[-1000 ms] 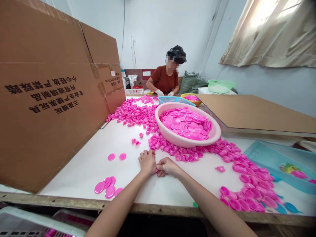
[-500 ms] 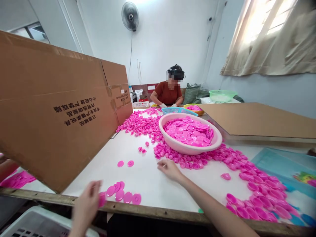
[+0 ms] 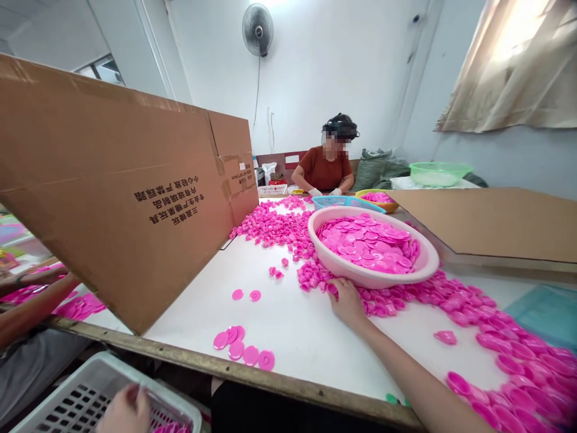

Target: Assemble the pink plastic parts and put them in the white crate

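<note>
My right hand (image 3: 346,299) rests palm down on the pile of small pink caps (image 3: 387,296) just in front of the pale pink basin (image 3: 374,275); its fingers curl into the caps, and what they hold is hidden. That basin is full of flat pink discs (image 3: 367,240). My left hand (image 3: 124,411) is low at the bottom left, over a white slotted crate (image 3: 67,404) below the table edge, blurred, fingers unclear. A few flat pink discs (image 3: 243,349) lie near the front edge of the white table (image 3: 288,325).
A big cardboard sheet (image 3: 121,198) stands along the left; another (image 3: 491,219) lies at the right. A co-worker (image 3: 329,165) sits at the far end by a blue basket (image 3: 345,202) and an orange bowl (image 3: 377,198). Another person's arm (image 3: 31,307) reaches in at left.
My left hand has dropped from the table to the white crate below. My right hand has moved forward into the caps by the basin. The view has swung left.
</note>
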`<state>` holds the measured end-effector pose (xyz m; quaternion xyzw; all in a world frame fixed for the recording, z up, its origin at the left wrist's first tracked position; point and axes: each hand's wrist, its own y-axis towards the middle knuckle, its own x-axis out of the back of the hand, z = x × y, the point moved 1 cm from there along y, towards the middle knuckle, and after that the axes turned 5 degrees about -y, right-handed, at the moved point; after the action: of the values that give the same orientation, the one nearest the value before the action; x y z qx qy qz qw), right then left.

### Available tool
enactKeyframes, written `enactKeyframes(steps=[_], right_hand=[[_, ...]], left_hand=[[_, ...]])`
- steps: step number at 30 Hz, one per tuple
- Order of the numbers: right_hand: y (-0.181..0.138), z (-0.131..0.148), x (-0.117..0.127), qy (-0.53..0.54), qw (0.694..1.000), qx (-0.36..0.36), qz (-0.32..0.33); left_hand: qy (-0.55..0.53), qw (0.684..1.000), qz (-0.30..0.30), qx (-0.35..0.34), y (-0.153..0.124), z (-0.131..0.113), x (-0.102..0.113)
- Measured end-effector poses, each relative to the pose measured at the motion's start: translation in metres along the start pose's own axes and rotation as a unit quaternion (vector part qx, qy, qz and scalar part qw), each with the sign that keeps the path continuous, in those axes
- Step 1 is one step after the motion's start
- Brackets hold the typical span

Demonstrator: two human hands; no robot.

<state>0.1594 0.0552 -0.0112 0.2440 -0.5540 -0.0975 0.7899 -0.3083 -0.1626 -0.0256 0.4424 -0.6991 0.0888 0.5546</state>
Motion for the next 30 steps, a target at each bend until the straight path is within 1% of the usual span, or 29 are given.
enactKeyframes(steps=[1,2,3,4,5,6,7,8,9,10,12,14,17,19,22,23,25,27,28,30], right_hand=[[0.001,0.001,0.002,0.015,1.000,-0.005,-0.012],[0.001,0.004,0.004,0.034,0.999,-0.009,-0.022],[0.001,0.007,0.007,0.057,0.998,-0.012,-0.030],[-0.001,0.011,0.009,0.085,0.996,-0.014,-0.033],[-0.005,0.016,0.011,0.117,0.993,-0.011,-0.030],[-0.009,0.022,0.013,0.149,0.989,-0.004,-0.021],[-0.015,0.028,0.014,0.176,0.984,0.005,-0.010],[-0.020,0.034,0.015,0.199,0.980,0.014,0.003],[-0.026,0.039,0.015,0.217,0.976,0.024,0.018],[-0.030,0.044,0.014,0.230,0.972,0.033,0.034],[-0.037,0.051,0.010,0.244,0.966,0.046,0.067],[-0.038,0.054,0.006,0.247,0.963,0.047,0.096],[-0.036,0.054,0.001,0.254,0.961,0.011,0.113],[-0.035,0.052,-0.001,0.270,0.956,-0.014,0.113],[-0.035,0.050,0.000,0.292,0.949,-0.016,0.121],[-0.035,0.049,0.001,0.297,0.947,-0.014,0.123],[-0.033,0.045,0.005,0.308,0.944,-0.023,0.119],[-0.030,0.043,0.009,0.327,0.938,-0.049,0.101],[-0.029,0.042,0.010,0.338,0.935,-0.061,0.093],[-0.026,0.043,0.013,0.359,0.926,-0.069,0.091]], left_hand=[[-0.051,0.997,-0.024,-0.047,0.004,-0.028,-0.001],[-0.115,0.987,-0.022,-0.109,0.008,-0.062,-0.004],[-0.177,0.970,-0.002,-0.164,0.010,-0.098,-0.008],[-0.213,0.951,0.052,-0.219,0.010,-0.135,-0.014],[-0.216,0.936,0.100,-0.258,0.008,-0.171,-0.021],[-0.192,0.931,0.137,-0.280,0.004,-0.202,-0.030],[-0.154,0.931,0.165,-0.286,-0.001,-0.228,-0.038],[-0.110,0.935,0.184,-0.284,-0.006,-0.248,-0.047],[-0.070,0.938,0.197,-0.277,-0.010,-0.262,-0.054],[-0.041,0.939,0.207,-0.271,-0.014,-0.271,-0.061],[-0.020,0.934,0.228,-0.274,-0.019,-0.276,-0.071],[-0.033,0.926,0.243,-0.287,-0.020,-0.273,-0.075],[-0.062,0.914,0.262,-0.302,-0.022,-0.267,-0.074],[-0.072,0.914,0.252,-0.309,-0.025,-0.269,-0.072],[-0.052,0.927,0.212,-0.306,-0.027,-0.272,-0.072],[-0.046,0.929,0.209,-0.303,-0.027,-0.272,-0.072],[-0.058,0.925,0.225,-0.300,-0.027,-0.272,-0.072],[-0.132,0.906,0.260,-0.307,-0.029,-0.274,-0.068],[-0.188,0.888,0.278,-0.313,-0.032,-0.276,-0.064],[-0.303,0.842,0.315,-0.316,-0.042,-0.285,-0.057]])
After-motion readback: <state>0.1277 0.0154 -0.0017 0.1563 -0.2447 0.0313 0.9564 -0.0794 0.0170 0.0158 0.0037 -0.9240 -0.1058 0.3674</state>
